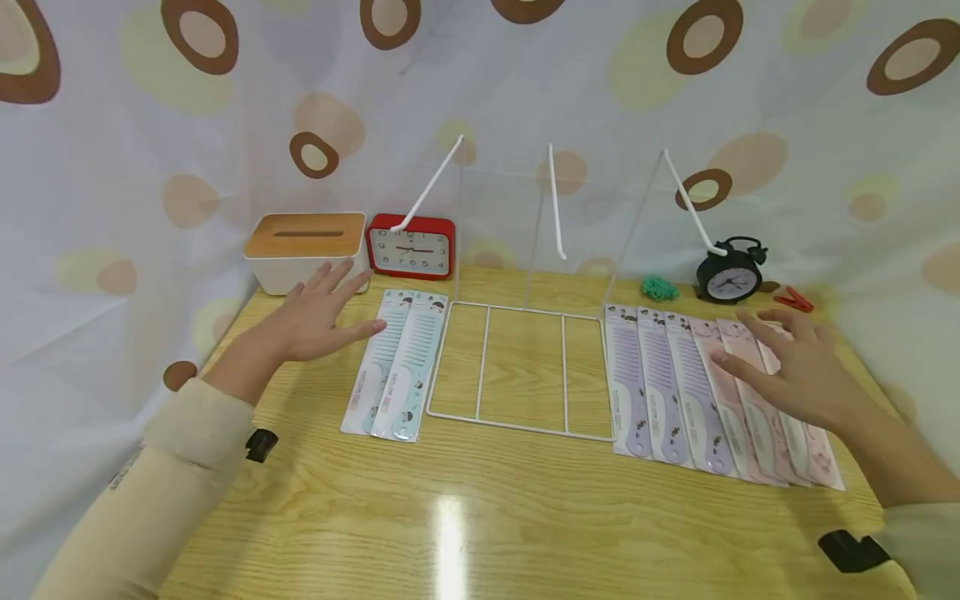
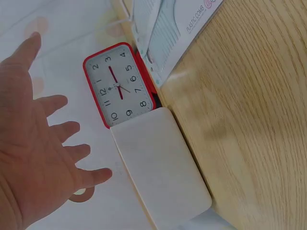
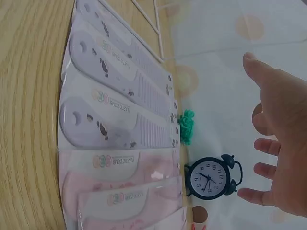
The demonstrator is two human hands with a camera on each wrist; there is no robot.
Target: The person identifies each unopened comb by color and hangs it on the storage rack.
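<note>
Wooden table (image 1: 525, 517) with packaged combs (image 1: 705, 392), wire rack (image 1: 521, 367), clocks (image 1: 411, 246), tissue box (image 1: 303, 250)

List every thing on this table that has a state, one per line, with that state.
Left hand: open, fingers spread, above the table, holding nothing.
Right hand: open, over the pink packaged combs.
Blue packaged combs: two, flat, side by side.
Purple packaged combs: three, flat, in a row.
White wire rack: upright, compartments empty.
Red rectangular clock: standing.
Black round alarm clock: standing.
White tissue box with wooden lid: lid on.
</note>
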